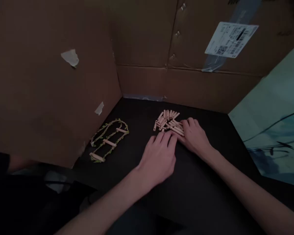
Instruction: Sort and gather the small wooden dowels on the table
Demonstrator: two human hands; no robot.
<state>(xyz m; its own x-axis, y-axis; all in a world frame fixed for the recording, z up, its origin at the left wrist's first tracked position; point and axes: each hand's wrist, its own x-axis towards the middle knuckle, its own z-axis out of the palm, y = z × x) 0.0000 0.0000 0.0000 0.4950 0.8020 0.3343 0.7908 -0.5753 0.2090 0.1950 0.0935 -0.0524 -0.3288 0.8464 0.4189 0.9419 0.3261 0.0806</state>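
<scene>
We see both hands down on a dark table (pixel 205 202), walled in on three sides by cardboard panels (pixel 51 81) that form a kind of open box around the work. Just beyond the fingertips lies a loose heap of short wooden sticks (pixel 167 121). Our right hand (pixel 194 137) rests palm down with its fingers spread over the near right edge of the heap, touching a few sticks; its grip is apart and clamps on nothing we can make out. Our left hand (pixel 159 156) lies flat just beside it, fingers pointing at the heap's near edge, grip likewise apart, though the dim light hides whether a fingertip pins a stick. Well to the left of the left hand lies a small rope ladder (pixel 109 140) of green leafy cord with wooden rungs, flat on the table near the left panel. Behind the heap, high on the back panel, a white shipping label (pixel 230 39) is stuck at a tilt; its print is too blurred to read. To the right of the right hand a pale blue sheet (pixel 274 124) leans in, cut off by the frame.
</scene>
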